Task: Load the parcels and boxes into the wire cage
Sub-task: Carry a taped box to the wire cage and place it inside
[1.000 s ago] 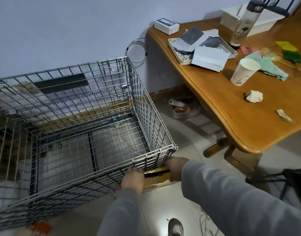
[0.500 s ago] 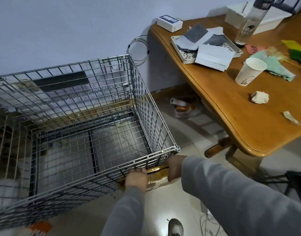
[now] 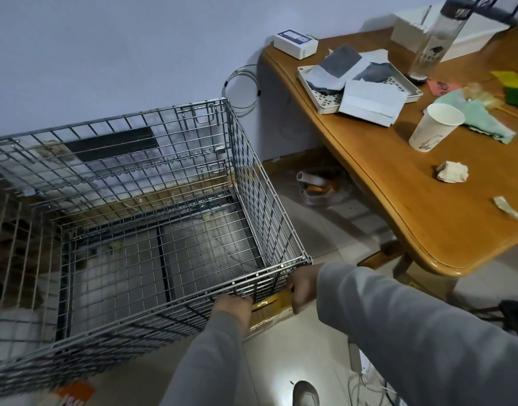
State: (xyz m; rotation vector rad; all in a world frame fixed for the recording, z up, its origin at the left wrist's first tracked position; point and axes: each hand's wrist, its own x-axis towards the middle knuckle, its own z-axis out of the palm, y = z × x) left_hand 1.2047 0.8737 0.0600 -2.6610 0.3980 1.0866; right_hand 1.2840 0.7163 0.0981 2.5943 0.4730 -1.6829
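Observation:
A large open-topped wire cage (image 3: pixel 260 183) stands on the floor against the wall, with nothing lying on its mesh bottom. Just outside its near right corner I hold a brown cardboard parcel (image 3: pixel 271 313) sealed with yellowish tape. My left hand (image 3: pixel 233 307) grips the parcel's left end and my right hand (image 3: pixel 303 284) grips its right end. The parcel sits below the cage's top rim, pressed close to the near wire wall. Grey sleeves cover both arms.
A wooden table (image 3: pixel 413 206) juts in at the right, carrying a paper cup (image 3: pixel 433 127), a white tray with papers (image 3: pixel 325 96), a bottle (image 3: pixel 436 39) and crumpled paper (image 3: pixel 452 171). Under it lie a bag of rubbish (image 3: pixel 319 187) and a coiled cable (image 3: pixel 243 89). My shoe (image 3: pixel 306 394) is on the tiled floor.
Both hands have lifted the parcel slightly, up along the cage's near corner. The cage and the things on the table have not moved.

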